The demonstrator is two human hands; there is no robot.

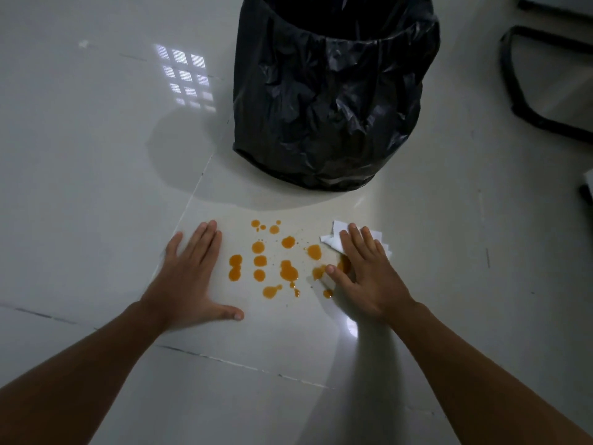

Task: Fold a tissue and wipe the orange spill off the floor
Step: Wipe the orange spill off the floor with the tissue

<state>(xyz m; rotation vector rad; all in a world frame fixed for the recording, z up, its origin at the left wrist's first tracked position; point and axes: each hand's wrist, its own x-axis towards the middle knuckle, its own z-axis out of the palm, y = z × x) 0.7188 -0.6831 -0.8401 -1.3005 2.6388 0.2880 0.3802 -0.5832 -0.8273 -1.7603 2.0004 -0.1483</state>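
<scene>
While the left hand (189,277) lies flat and spread on bare floor (96,155) just left of the orange spill (276,261), the right hand (365,277) presses open-palmed on a folded white tissue (333,239) at the spill's right edge. Tissue corners show beyond the fingertips, and one drop sits under its near edge. Most drops lie uncovered between the hands. Beyond them, a black-lined bin (333,91) stands, with open floor to the left and near side.
</scene>
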